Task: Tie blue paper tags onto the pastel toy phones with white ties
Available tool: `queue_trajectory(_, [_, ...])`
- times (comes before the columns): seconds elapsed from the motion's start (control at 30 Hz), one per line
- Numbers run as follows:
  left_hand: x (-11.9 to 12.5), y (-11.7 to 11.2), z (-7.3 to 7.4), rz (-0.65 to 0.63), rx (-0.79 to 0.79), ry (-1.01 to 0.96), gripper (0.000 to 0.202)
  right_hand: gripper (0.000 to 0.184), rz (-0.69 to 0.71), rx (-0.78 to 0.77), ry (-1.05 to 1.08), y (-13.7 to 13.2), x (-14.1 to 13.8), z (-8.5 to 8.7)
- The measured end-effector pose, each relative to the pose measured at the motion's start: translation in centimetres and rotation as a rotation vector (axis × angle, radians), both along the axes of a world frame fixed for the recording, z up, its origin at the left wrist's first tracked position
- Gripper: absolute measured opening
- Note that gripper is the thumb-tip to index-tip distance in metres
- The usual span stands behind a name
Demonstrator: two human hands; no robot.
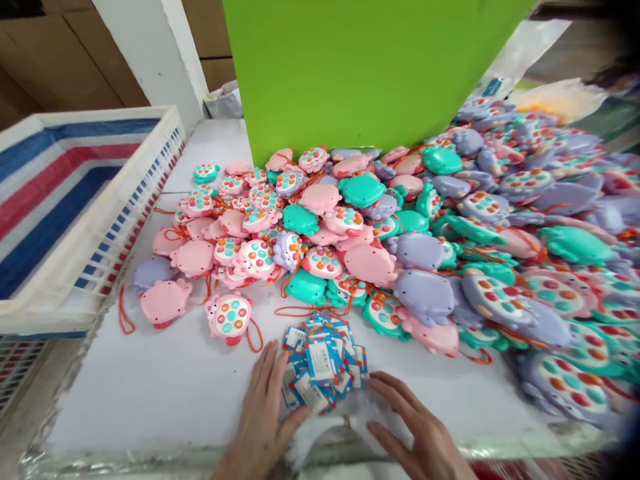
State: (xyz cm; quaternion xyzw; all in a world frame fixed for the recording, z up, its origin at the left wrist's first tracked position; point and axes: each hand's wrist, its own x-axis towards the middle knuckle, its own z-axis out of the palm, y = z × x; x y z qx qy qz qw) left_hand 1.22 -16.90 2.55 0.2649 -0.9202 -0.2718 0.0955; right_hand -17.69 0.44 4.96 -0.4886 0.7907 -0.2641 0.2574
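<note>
A heap of small blue, white and orange printed cards (pixel 323 360) lies near the front of the white table. At its left edge is my left hand (pixel 265 407), fingers stretched out and thumb apart. My right hand (pixel 413 420) lies open on the other side, fingertips close to the cards. Between the hands is a blurred, see-through plastic bag (pixel 345 423); I cannot tell if either hand touches it. Just beyond the cards, a pink animal-shaped toy (pixel 231 317) with coloured buttons and an orange cord lies face up.
A large pile of pink, green and purple animal toys (pixel 370 260) spreads across the back and right. Behind it stands a bright green panel (pixel 360 73). On the left is a white plastic crate (pixel 135 193) with a striped lining. A dark blurred shape borders the right edge.
</note>
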Motion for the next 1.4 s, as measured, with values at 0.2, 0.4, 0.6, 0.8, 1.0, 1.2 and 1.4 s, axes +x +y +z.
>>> queue_trajectory(0.2, [-2.2,-1.1,1.1,-0.107,0.042,-0.039,0.073,0.043,0.211,-0.026,-0.126,-0.1,-0.7,-0.5])
queue_trajectory(0.4, [-3.9,-1.1,1.7,-0.114,0.071,-0.044,0.066,0.033,0.368,0.000,-0.203,-0.6,-2.6,1.5])
queue_trajectory(0.6, [-4.4,-0.7,1.6,-0.158,-0.090,-0.142,0.072,0.028,0.483,0.027,-0.138,-0.9,-3.1,3.1])
queue_trajectory(0.8, [-5.6,0.1,1.4,-0.074,-0.140,-0.143,0.064,0.034,0.531,0.001,-0.076,-1.1,-1.4,2.7])
queue_trajectory(1.0, [-5.6,0.9,0.6,-0.033,-0.115,-0.091,0.068,0.027,0.309,-0.212,0.020,-1.1,-2.0,1.7])
queue_trajectory(1.2, [-5.3,1.0,0.5,-0.073,-0.157,-0.045,0.084,0.042,0.087,-0.261,0.198,-5.1,-3.3,-0.9])
queue_trajectory(1.4, [-3.8,2.9,3.2,-0.097,-0.209,0.036,0.049,0.034,0.171,-0.295,0.155,-5.0,-2.5,0.6])
